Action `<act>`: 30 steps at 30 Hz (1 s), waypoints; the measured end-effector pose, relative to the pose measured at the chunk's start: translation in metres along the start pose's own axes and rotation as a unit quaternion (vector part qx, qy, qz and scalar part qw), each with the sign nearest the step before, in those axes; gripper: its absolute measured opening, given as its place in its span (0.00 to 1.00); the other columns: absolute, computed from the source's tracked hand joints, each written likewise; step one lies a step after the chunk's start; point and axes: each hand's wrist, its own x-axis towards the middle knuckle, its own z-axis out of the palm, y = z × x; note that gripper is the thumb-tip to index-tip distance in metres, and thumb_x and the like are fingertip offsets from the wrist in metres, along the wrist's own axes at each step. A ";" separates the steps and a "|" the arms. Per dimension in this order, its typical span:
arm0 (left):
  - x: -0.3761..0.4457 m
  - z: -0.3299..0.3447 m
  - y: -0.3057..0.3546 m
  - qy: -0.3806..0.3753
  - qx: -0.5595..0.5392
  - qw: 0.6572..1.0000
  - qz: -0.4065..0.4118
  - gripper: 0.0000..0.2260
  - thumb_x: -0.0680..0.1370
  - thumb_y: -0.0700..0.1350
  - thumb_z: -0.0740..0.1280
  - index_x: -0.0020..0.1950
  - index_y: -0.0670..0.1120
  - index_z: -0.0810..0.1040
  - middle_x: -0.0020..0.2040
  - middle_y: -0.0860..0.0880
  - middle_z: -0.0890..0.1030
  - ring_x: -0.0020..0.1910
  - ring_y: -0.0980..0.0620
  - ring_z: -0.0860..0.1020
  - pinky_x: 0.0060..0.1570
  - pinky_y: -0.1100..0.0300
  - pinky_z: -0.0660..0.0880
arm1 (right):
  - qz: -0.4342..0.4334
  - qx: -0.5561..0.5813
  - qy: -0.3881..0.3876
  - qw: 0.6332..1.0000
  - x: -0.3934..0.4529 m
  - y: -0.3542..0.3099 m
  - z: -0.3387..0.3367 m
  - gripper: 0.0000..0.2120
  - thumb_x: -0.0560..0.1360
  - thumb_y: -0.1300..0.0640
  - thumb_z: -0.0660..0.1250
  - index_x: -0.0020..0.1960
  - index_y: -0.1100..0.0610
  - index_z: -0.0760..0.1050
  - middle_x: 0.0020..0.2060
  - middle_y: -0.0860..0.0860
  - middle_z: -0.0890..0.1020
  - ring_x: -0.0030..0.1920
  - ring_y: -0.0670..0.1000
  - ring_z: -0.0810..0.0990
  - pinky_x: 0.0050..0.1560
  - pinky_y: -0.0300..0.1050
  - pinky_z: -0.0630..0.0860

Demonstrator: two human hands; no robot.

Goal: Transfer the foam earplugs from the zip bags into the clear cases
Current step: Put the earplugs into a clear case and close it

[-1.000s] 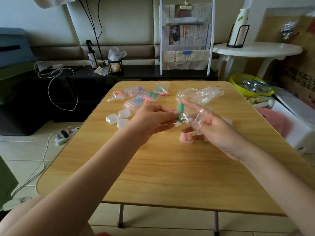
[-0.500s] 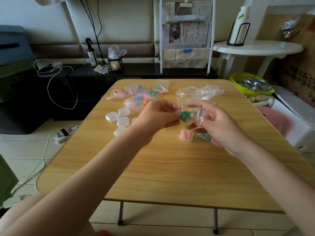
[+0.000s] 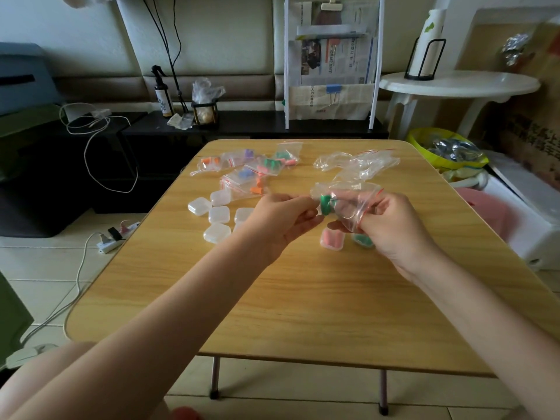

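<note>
A home living room: a padded sofa back [image 3: 212, 40], a newspaper rack [image 3: 331, 62], a white side table [image 3: 457, 84], tiled floor [image 3: 39, 268] with a power strip [image 3: 116, 236], and a folding wooden surface [image 3: 303, 298].

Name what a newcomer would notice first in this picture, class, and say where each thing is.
First, the left hand and right hand, mid-table, holding a clear zip bag with green earplugs in it. Behind, at the far edge, lie filled zip bags; left of the hands, empty clear cases.
</note>
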 end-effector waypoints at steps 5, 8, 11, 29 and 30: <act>-0.003 0.001 -0.002 -0.017 0.041 0.999 -0.021 0.03 0.78 0.35 0.64 0.46 0.35 0.76 0.39 0.41 0.80 0.38 0.48 0.81 0.43 0.59 0.81 | -0.025 -0.081 -0.035 0.996 0.000 -0.001 0.002 0.10 0.77 0.63 0.66 0.55 0.53 0.80 0.45 0.54 0.85 0.41 0.43 0.84 0.45 0.33 0.78; -0.004 0.002 -0.004 -0.005 0.041 0.999 -0.022 0.04 0.77 0.35 0.65 0.51 0.34 0.75 0.38 0.42 0.80 0.33 0.50 0.82 0.38 0.61 0.81 | -0.045 -0.135 -0.035 0.989 -0.001 -0.002 0.003 0.05 0.75 0.61 0.69 0.49 0.53 0.80 0.34 0.51 0.83 0.33 0.41 0.80 0.34 0.24 0.69; -0.005 0.005 -0.007 0.006 0.019 1.000 -0.014 0.07 0.78 0.34 0.64 0.55 0.34 0.74 0.38 0.41 0.80 0.31 0.52 0.81 0.35 0.62 0.81 | -0.061 -0.204 0.009 0.977 0.001 0.001 0.002 0.08 0.73 0.60 0.72 0.51 0.55 0.83 0.37 0.50 0.84 0.39 0.47 0.81 0.35 0.25 0.69; 0.005 -0.005 0.000 0.077 -0.101 0.992 -0.025 0.11 0.83 0.37 0.53 0.63 0.33 0.68 0.40 0.38 0.80 0.28 0.49 0.82 0.28 0.60 0.79 | -0.075 -0.051 0.083 0.992 0.010 0.008 -0.007 0.04 0.76 0.56 0.68 0.45 0.47 0.78 0.45 0.50 0.81 0.43 0.45 0.79 0.50 0.47 0.80; 0.005 -0.006 0.002 0.082 -0.132 0.987 -0.031 0.14 0.83 0.36 0.52 0.69 0.35 0.63 0.40 0.37 0.80 0.28 0.48 0.82 0.27 0.59 0.79 | -0.083 -0.053 0.101 0.990 0.010 0.006 -0.009 0.04 0.76 0.56 0.68 0.45 0.47 0.78 0.43 0.49 0.81 0.41 0.44 0.79 0.47 0.45 0.79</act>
